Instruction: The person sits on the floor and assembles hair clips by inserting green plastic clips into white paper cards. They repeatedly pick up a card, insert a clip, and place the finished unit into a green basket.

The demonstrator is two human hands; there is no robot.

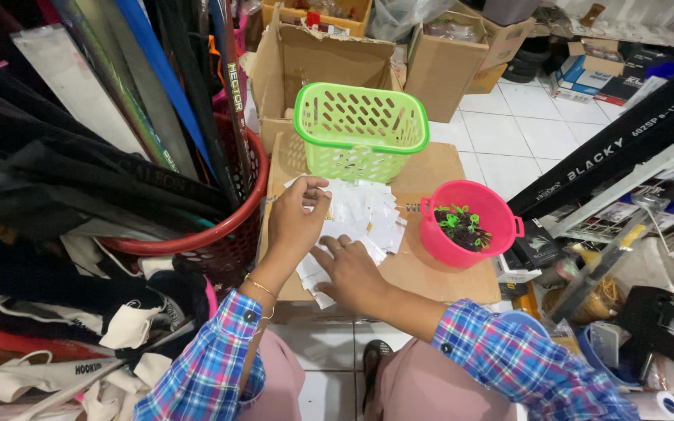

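Note:
A pile of small white packets [364, 214] lies on a flattened cardboard box [431, 273] in front of me. My left hand [294, 218] is raised over the pile's left edge, pinching one small white packet between thumb and fingers. My right hand [352, 269] rests flat on the near part of the pile, fingers spread. A green plastic basket [360, 129] stands behind the packets. To the right sits a small pink bowl [501, 226] holding little green and dark pieces.
A red basket [232, 226] full of long rod sleeves stands at the left. Open cardboard boxes [438, 66] crowd the back on white floor tiles. Cloth bags [56, 366] lie at lower left, tools and a blue tub [602, 351] at lower right.

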